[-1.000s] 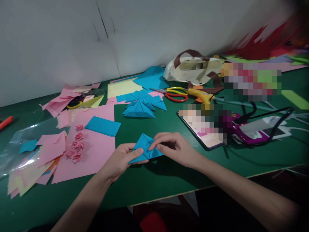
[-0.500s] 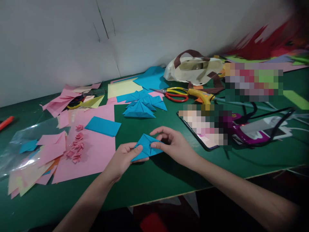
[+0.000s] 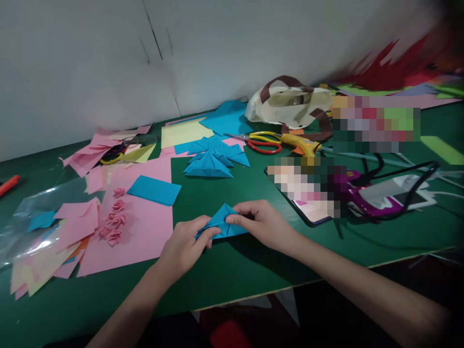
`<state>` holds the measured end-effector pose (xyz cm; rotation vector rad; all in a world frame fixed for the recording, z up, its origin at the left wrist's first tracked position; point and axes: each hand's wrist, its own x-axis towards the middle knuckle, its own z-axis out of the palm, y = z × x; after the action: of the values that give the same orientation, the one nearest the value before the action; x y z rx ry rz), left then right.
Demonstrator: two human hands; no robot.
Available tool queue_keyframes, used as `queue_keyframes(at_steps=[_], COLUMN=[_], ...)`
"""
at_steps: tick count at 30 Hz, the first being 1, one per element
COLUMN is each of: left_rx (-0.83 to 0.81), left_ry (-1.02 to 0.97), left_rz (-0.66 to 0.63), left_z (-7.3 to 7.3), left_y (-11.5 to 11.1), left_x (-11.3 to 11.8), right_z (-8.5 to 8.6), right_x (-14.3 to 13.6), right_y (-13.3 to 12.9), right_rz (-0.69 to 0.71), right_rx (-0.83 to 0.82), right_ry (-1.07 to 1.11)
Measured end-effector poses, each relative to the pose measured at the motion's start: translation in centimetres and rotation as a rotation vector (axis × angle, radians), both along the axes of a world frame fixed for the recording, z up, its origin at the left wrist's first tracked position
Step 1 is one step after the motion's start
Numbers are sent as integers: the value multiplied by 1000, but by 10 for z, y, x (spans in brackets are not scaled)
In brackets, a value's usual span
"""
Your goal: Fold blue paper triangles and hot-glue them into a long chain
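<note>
Between my two hands, above the green table, is a creased sheet of blue paper [image 3: 224, 223] with a raised, pointed fold. My left hand [image 3: 190, 239] pinches its left corner, thumb on top and fingers beneath. On the right side my right hand [image 3: 259, 220] grips the paper, thumb pressed near the middle crease and fingers curled behind. Folded blue paper pieces [image 3: 210, 162] lie beyond my hands. A flat blue paper rectangle [image 3: 155, 190] rests to the left, partly on a large pink sheet [image 3: 145, 241]. Small pink paper roses [image 3: 116, 220] sit on that sheet.
Scissors [image 3: 264, 142] and a yellow glue gun [image 3: 300, 144] lie behind, near a cream bag [image 3: 286, 106]. A phone [image 3: 308, 198] and a purple power strip [image 3: 369, 200] with cables are on the right. Paper scraps [image 3: 78, 220] and a clear plastic bag [image 3: 21, 232] lie left.
The blue paper's left side has been folded up into a raised point. My left hand has shifted slightly, its thumb now pinching the left corner; my right hand has barely moved.
</note>
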<state>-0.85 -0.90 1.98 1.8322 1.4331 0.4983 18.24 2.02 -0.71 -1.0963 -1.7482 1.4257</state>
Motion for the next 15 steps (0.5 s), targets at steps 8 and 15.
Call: queue_keyframes(at_steps=[8, 15], left_rx=[62, -24], left_ry=[93, 2], left_rz=[-136, -50], left_z=[-1, 1], left_y=[3, 1], left_x=[-5, 0], right_z=[-1, 0], right_x=[-1, -4], right_y=[-4, -9], right_rz=[-29, 42], right_rx=[162, 235], right_ry=[-93, -127])
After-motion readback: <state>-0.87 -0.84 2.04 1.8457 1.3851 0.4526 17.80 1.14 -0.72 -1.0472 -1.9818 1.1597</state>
